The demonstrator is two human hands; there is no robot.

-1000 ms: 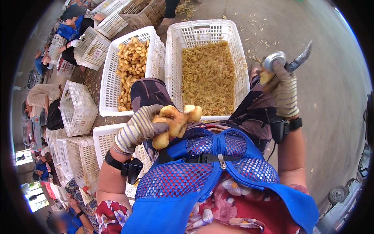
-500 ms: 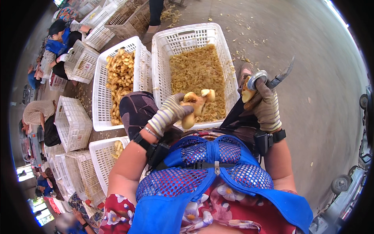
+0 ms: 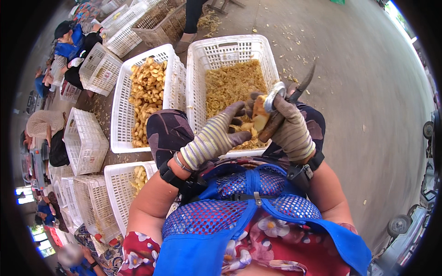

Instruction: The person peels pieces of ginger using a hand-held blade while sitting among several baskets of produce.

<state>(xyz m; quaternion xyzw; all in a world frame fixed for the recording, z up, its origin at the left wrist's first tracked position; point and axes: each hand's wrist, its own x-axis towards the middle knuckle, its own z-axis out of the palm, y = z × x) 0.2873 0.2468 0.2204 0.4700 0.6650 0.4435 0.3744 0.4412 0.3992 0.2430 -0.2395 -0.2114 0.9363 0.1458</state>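
Note:
My left hand [image 3: 216, 135], in a striped work glove, has its fingers spread beside the right hand, and I see nothing gripped in it. My gloved right hand [image 3: 292, 129] is closed around a curved knife [image 3: 306, 80], whose dark blade points up and away. At the same hand are a shiny metal ring [image 3: 275, 95] and a partly peeled ginger piece [image 3: 260, 115]; fingers hide part of how they are held. Both hands hover over the near end of a white crate [image 3: 271, 69] of ginger peelings [image 3: 235, 85].
Left of it stands a white crate [image 3: 117, 110] of ginger roots [image 3: 148, 96]; nearer is another crate [image 3: 115, 193] with pale ginger [image 3: 139, 177]. More crates and several seated people line the left. Vehicles [image 3: 407, 230] stand at the far right.
The ginger piece has left my left hand, whose fingers have spread. My right hand has moved left with the knife and its ginger piece, close to the left hand.

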